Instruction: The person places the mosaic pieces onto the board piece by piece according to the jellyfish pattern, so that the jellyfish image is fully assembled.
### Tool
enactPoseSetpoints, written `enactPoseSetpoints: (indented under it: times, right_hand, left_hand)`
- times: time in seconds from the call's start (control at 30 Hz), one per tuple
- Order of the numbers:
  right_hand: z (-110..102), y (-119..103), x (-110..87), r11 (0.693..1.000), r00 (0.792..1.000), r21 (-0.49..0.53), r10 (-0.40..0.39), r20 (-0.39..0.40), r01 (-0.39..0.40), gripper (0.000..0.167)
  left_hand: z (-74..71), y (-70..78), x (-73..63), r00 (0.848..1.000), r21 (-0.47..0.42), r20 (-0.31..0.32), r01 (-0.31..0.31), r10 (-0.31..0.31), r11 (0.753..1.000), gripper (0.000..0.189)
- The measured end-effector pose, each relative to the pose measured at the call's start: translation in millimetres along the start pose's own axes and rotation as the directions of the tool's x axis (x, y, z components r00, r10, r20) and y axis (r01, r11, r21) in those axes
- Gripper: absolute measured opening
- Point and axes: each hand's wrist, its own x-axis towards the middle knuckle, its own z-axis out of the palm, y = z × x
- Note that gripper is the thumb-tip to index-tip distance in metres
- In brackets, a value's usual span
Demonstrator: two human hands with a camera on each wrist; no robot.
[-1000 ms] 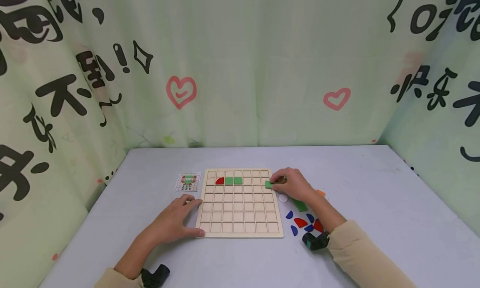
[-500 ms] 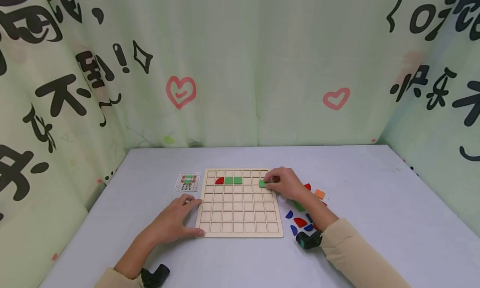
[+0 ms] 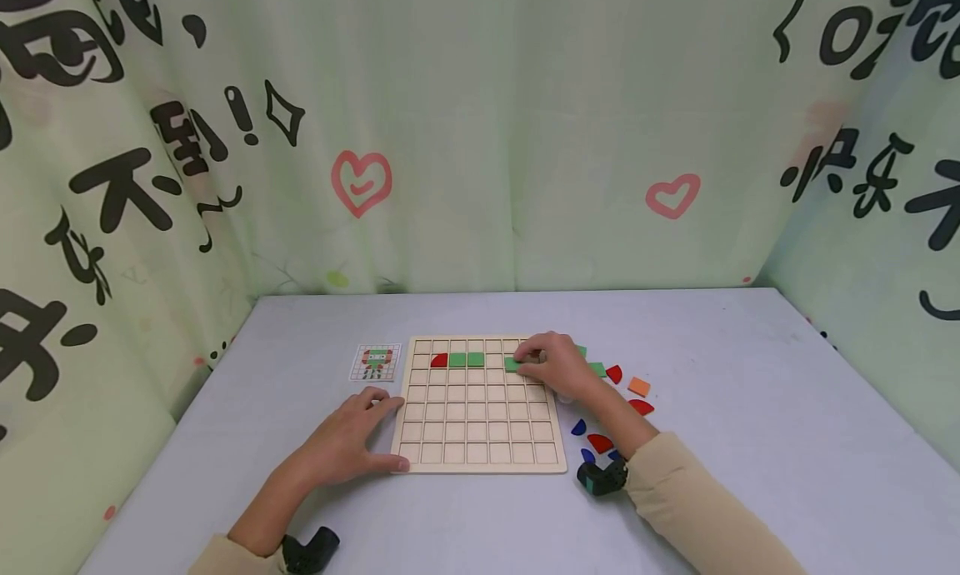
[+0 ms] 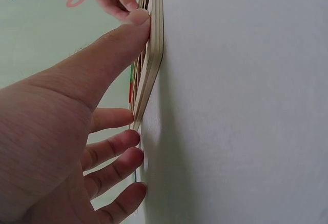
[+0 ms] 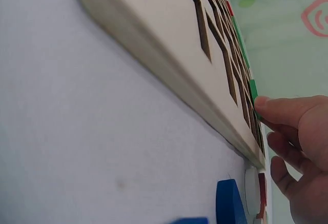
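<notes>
A wooden grid board (image 3: 480, 432) lies flat on the table. In its upper rows sit a red quarter-round piece (image 3: 439, 361) and two green squares (image 3: 467, 359) side by side. My right hand (image 3: 558, 367) pinches another green square tile (image 3: 512, 364) between thumb and fingers, over the right part of the same row. The right wrist view shows this tile (image 5: 253, 88) right at the grid, its near end under the thumb. My left hand (image 3: 341, 450) rests at the board's left side, thumb on the front-left corner and relaxed, spread fingers along the edge.
A printed card (image 3: 376, 363) with a robot-like figure on a grid lies left of the board. Right of it are loose pieces: an orange one (image 3: 639, 387), red ones (image 3: 641, 407), green ones (image 3: 597, 369), blue ones (image 3: 579, 427) and a white disc (image 5: 252, 190). Curtains (image 3: 517, 142) surround the table.
My right hand has carried the green square leftward, from the board's right edge inward along the row, uncovering several loose pieces behind it. My left hand has stayed in place.
</notes>
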Motion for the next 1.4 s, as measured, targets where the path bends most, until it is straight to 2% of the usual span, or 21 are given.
enactPoseSetpoints:
  times: [0.33,0.77,0.93,1.4]
  right_hand:
    - [7,-7,3.7,0.998,0.998,0.002,0.06,0.016,-0.06,0.011]
    - [13,-12,10.1,0.999,0.999,0.009,-0.035,-0.007,0.035,0.012]
    - [16,-15,13.1,0.994,0.994,-0.01,-0.105,-0.002,0.105,0.011]
    - [14,-15,12.5,0.997,0.996,-0.009,-0.081,0.041,0.081,0.013]
  left_hand:
    - [1.0,-1.9,1.2,1.0,0.005,0.004,0.004,-0.004,1.0,0.085]
    - [-0.4,-0.3,0.3,1.0,-0.007,0.003,0.01,-0.01,1.0,0.085]
    - [-0.3,-1.1,0.0,1.0,-0.005,-0.005,0.001,-0.001,1.0,0.084]
    - [0.3,-1.0,-0.4,1.0,0.005,-0.008,0.003,-0.003,1.0,0.087]
